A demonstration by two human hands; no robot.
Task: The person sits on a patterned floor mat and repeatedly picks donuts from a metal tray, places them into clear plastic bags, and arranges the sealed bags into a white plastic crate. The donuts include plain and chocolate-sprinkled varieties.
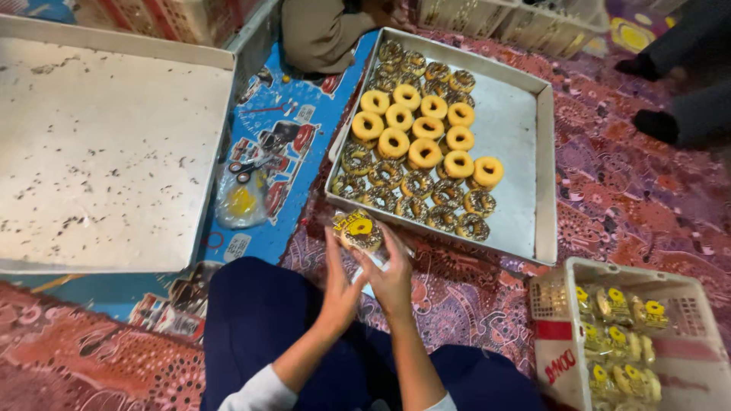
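My left hand (339, 285) and my right hand (392, 278) together hold a clear bag (359, 230) with two doughnuts inside, one yellow-glazed and one chocolate-sprinkled. The bag sits at my fingertips, just in front of the near edge of a metal tray (525, 137). On that tray lie several doughnuts: yellow-glazed ones (423, 131) stacked in the middle, chocolate-sprinkled ones (415, 198) around them. My knees in dark blue trousers frame the bottom of the view.
A white plastic crate (560, 346) at lower right holds several bagged doughnuts. An empty crumb-speckled tray (99, 152) lies at left. Scissors (247, 169) and a pile of plastic bags (240, 202) rest on the blue mat. Other people's legs and feet show at the top.
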